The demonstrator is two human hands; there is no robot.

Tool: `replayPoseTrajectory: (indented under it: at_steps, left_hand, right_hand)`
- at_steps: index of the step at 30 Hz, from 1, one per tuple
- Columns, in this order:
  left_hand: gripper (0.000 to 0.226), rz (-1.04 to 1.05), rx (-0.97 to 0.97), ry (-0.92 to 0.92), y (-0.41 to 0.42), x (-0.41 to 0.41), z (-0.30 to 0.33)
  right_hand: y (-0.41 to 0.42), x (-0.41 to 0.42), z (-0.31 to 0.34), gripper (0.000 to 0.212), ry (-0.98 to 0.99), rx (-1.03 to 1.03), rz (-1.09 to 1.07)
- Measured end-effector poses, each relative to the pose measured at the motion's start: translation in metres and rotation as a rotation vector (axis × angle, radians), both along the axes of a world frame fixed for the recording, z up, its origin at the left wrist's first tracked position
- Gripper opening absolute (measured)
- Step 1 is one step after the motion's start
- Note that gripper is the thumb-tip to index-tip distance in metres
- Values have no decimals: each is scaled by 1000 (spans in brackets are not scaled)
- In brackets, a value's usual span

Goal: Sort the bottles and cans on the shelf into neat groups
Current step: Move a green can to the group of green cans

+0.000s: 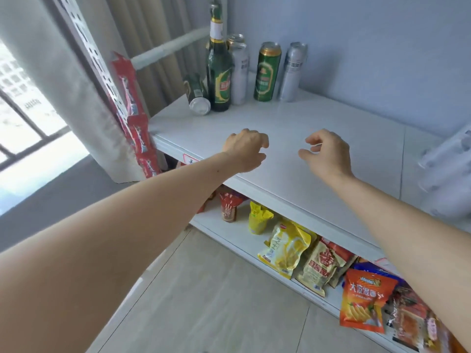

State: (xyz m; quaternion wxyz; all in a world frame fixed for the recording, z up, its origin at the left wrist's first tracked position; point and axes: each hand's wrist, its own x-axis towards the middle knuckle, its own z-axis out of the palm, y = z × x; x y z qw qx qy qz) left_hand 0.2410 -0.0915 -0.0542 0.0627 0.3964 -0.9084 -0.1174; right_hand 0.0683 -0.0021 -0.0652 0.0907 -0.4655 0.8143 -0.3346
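Five drinks stand or lie at the far left end of the white shelf [293, 149], close to the blue wall. A tall green bottle [218, 72] stands upright with a gold collar and a red and gold label. Just behind it, touching or nearly so, is a white can [240, 72], also upright. A fallen green can [197, 94] lies on its side at the bottle's left, its silver end turned toward the near edge. To the right, a little apart from that cluster, an upright green can [267, 72] stands beside a silver can [293, 72], which is the rightmost of the row and is blurred.

Both arms reach out bare over the near part of the shelf, well short of the drinks. The left hand [246, 150] hovers with the wrist bent down and the fingers loosely curled, holding nothing. The right hand [326, 154] is level with it, a gap between them, thumb and fingers hooked inward and apart, also holding nothing. Whether either one touches the shelf top I cannot tell.

Red snack packets [135, 115] hang in a strip at the shelf's left end, beside a pale curtain [76, 105]. On the lower shelf [229, 233] lie yellow bags [285, 248], and an orange bag [364, 299] sits further right.
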Motion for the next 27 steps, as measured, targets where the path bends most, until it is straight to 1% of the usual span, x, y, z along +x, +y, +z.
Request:
replayPoseTrajectory:
  at_steps: [5, 9, 11, 13, 15, 16, 19, 20, 22, 24, 26, 27]
  left_hand:
    - [30, 177, 81, 55, -59, 52, -13]
    - [36, 307, 122, 105, -108, 84, -23]
    - [43, 365, 132, 110, -131, 95, -28]
    - [53, 390, 137, 97, -153, 102, -34]
    - [64, 399, 155, 89, -172, 106, -39]
    - [69, 401, 165, 96, -180, 107, -40]
    - [80, 402, 212, 140, -202, 107, -43]
    - [83, 399, 235, 153, -208, 106, -44]
    - [88, 383, 279, 171, -220, 104, -45]
    - [85, 352, 316, 173, -227, 103, -47]
    - [77, 331, 312, 175, -230, 104, -50]
    - [74, 326, 300, 188, -230, 104, -51]
  right_hand:
    - [-74, 50, 5, 25, -37, -3, 64]
    - [-135, 87, 1, 34, -90, 29, 109]
    - [-165, 104, -4, 40, -104, 53, 125]
    - [-193, 118, -9, 51, -119, 80, 131]
    - [-220, 131, -15, 63, -176, 115, 108]
    - [-232, 137, -18, 64, -206, 135, 89]
    - [-262, 152, -24, 61, -287, 170, 23]
    - [-269, 155, -25, 58, -325, 171, 3]
    - [-280, 159, -27, 44, -407, 158, -41]
    - [-287, 162, -29, 43, -446, 156, -87]
    - [-293, 165, -34, 39, -457, 133, -124]
    - [-294, 166, -35, 44, -452, 125, -139]
